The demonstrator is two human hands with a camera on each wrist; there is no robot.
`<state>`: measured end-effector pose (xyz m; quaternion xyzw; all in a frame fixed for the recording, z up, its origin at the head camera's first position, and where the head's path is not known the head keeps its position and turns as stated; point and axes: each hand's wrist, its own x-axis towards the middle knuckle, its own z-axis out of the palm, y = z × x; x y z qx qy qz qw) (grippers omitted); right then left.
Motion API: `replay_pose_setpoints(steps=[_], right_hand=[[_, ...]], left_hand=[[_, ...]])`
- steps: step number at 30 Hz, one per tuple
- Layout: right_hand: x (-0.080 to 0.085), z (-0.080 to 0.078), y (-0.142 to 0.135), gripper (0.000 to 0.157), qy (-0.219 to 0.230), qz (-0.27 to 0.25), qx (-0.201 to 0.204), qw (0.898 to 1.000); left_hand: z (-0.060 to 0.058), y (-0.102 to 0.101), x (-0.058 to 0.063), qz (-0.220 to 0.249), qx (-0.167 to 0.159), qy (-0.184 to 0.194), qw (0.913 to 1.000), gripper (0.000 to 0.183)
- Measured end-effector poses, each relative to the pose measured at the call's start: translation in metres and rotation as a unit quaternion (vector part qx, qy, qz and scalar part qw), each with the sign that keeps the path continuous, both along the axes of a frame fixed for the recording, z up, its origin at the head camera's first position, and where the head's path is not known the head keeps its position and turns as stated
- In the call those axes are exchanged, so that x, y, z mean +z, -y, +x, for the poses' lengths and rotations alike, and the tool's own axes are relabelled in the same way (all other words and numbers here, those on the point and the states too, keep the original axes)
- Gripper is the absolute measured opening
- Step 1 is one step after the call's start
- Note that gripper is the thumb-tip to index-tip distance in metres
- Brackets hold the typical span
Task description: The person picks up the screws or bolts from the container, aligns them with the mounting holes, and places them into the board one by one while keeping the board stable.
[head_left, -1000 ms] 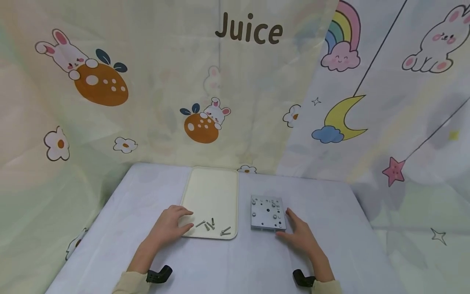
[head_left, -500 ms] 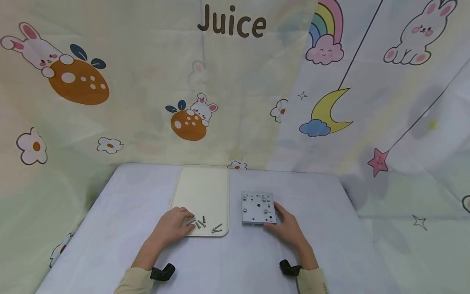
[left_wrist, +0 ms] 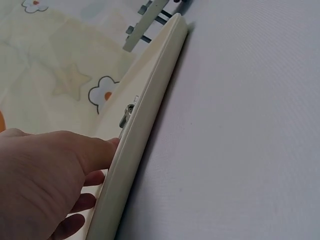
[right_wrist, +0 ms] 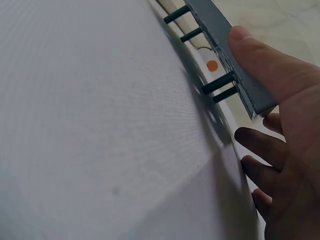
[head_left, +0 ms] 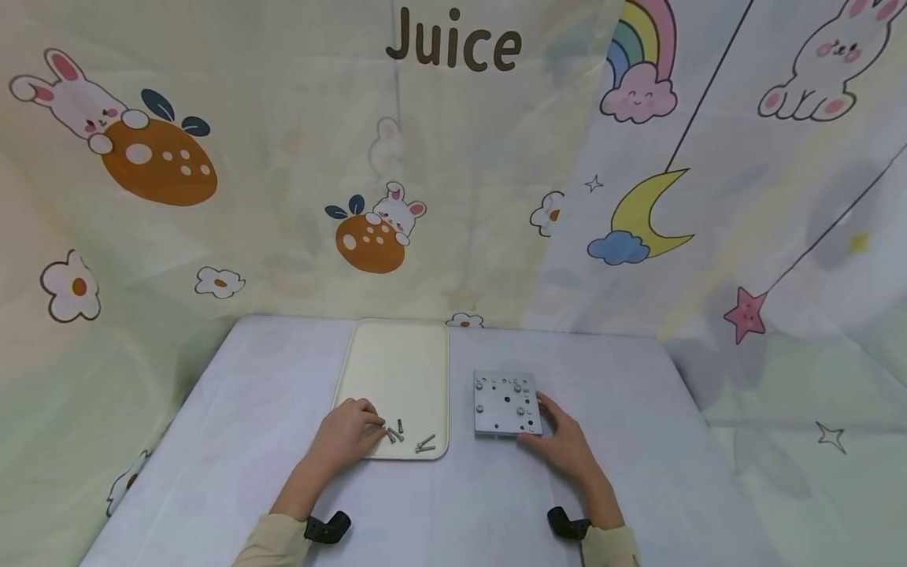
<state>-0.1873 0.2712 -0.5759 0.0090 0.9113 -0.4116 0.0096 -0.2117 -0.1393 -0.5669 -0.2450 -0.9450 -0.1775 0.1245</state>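
My left hand (head_left: pixel 347 435) is over the near left part of the cream tray (head_left: pixel 397 354), thumb and fingertips together at a small group of metal screws (head_left: pixel 395 434). The screw pinched there is hidden by the fingers. In the left wrist view the thumb lies just inside the tray rim (left_wrist: pixel 145 125), near another screw (left_wrist: pixel 127 114). My right hand (head_left: pixel 567 445) grips the near right corner of a grey metal plate (head_left: pixel 499 417), thumb along its front edge. Several screws stand in the plate, and their threaded shanks (right_wrist: pixel 218 82) stick out below.
Two more screws (head_left: pixel 425 443) lie in the tray's near right corner. A white cloth (head_left: pixel 453 512) covers the table. Behind it hangs a printed curtain (head_left: pixel 283 157). Each wrist wears a black camera mount (head_left: pixel 328 528).
The left fingers have moved in over the leftmost screw and closed on it, hiding it. My right hand has come up against the plate's corner and taken hold. The head view has shifted.
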Motion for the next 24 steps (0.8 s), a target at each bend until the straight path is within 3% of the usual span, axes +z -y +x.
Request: replay_pose_setpoints(steps=[14, 24], right_hand=[[0.001, 0.001, 0.000, 0.107, 0.005, -0.001, -0.003, 1.000], [0.002, -0.001, -0.001, 0.105, 0.003, -0.007, 0.003, 1.000]], left_hand=[[-0.004, -0.005, 0.006, 0.024, 0.026, 0.041, 0.9985, 0.005], [-0.013, -0.008, 0.005, 0.130, -0.008, 0.037, 0.9908, 0.013]])
